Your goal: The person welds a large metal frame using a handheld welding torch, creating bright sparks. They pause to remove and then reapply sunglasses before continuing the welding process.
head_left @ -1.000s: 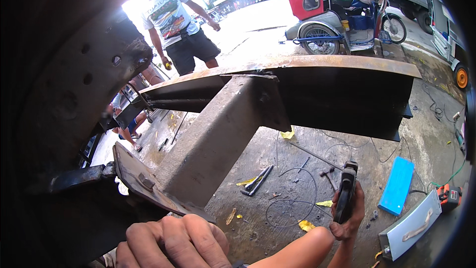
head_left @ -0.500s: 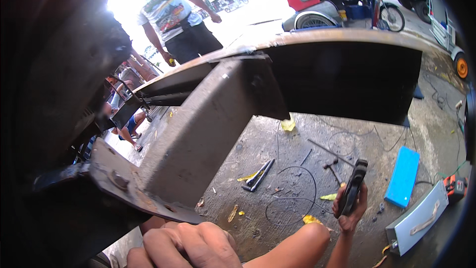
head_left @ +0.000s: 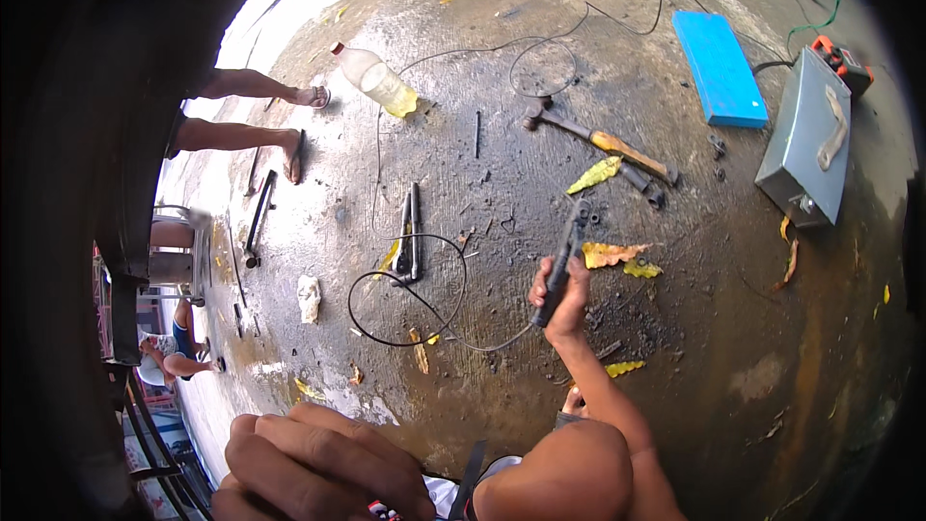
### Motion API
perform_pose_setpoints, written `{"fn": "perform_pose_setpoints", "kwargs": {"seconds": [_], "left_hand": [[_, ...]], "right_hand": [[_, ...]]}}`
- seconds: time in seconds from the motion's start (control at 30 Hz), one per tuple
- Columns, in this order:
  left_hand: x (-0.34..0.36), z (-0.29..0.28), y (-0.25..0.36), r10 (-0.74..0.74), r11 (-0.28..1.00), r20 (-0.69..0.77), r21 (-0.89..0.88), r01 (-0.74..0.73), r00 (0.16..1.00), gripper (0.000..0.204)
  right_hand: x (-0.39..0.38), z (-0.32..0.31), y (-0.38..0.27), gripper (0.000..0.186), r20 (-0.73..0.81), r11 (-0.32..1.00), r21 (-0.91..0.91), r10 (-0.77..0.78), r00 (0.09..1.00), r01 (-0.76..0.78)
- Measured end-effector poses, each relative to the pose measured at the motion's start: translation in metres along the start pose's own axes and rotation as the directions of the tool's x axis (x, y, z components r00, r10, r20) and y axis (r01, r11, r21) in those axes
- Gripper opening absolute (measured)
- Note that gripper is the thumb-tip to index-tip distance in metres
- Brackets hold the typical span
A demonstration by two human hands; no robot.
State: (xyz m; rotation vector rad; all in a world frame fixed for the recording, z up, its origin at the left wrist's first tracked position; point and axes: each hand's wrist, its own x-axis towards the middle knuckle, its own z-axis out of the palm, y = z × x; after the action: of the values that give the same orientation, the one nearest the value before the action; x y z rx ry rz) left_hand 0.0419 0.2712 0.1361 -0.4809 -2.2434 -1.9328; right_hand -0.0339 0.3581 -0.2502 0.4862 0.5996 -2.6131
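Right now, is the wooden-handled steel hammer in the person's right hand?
No, the wooden-handled hammer lies on the concrete ground, while the right hand holds a black, slender tool.

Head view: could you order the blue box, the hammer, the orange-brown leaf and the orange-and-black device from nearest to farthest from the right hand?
From the right hand, as this view shows:
1. Orange-brown leaf, just to its right.
2. Hammer, ahead on the ground.
3. Blue box, farther ahead, rightward.
4. Orange-and-black device, at the far right.

Hammer (head_left: 600,140) and bottle (head_left: 371,79) on concrete (head_left: 714,338)
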Motion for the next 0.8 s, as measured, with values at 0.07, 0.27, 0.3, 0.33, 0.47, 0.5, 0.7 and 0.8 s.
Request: {"fn": "perform_pose_setpoints", "kwargs": {"seconds": [0.07,0.27,0.3,0.33,0.47,0.5,0.7,0.8], "left_hand": [[-0.011,-0.009,-0.006,0.051,0.995,0.029,-0.088,-0.048,0.998,0.032],[-0.078,-0.048,-0.011,0.011,0.986,-0.289,0.162,0.037,0.957,0.051],[-0.085,-0.059,0.003,-0.135,0.913,-0.284,0.337,0.230,0.949,0.053],[-0.100,-0.077,-0.004,-0.189,0.877,-0.218,0.400,0.264,0.957,0.059],[-0.142,-0.105,-0.025,-0.357,0.824,-0.295,0.348,0.447,0.886,0.063],[-0.156,-0.106,-0.026,-0.392,0.806,-0.344,0.319,0.498,0.854,0.063],[-0.170,-0.108,-0.067,-0.484,0.768,-0.412,0.223,0.601,0.772,0.060],[-0.184,-0.096,-0.044,-0.491,0.679,-0.389,0.390,0.622,0.780,0.060]], "right_hand": [[-0.009,0.002,0.017,0.042,0.038,0.998,-0.053,-0.040,0.998,0.042],[0.004,0.064,0.127,0.034,0.202,0.827,-0.551,0.260,0.944,-0.110],[0.003,0.091,0.139,0.033,0.174,0.742,-0.636,0.405,0.898,-0.211],[0.007,0.115,0.156,0.033,0.164,0.706,-0.631,0.528,0.834,-0.323],[0.085,0.199,0.221,0.029,0.069,0.768,-0.530,0.463,0.884,-0.361],[0.102,0.225,0.229,0.027,0.100,0.826,-0.459,0.413,0.905,-0.326],[0.267,0.382,0.106,0.022,-0.135,0.807,0.571,-0.090,0.987,0.152],[0.283,0.423,0.034,0.055,-0.238,0.632,0.749,-0.022,0.971,0.198]]}}
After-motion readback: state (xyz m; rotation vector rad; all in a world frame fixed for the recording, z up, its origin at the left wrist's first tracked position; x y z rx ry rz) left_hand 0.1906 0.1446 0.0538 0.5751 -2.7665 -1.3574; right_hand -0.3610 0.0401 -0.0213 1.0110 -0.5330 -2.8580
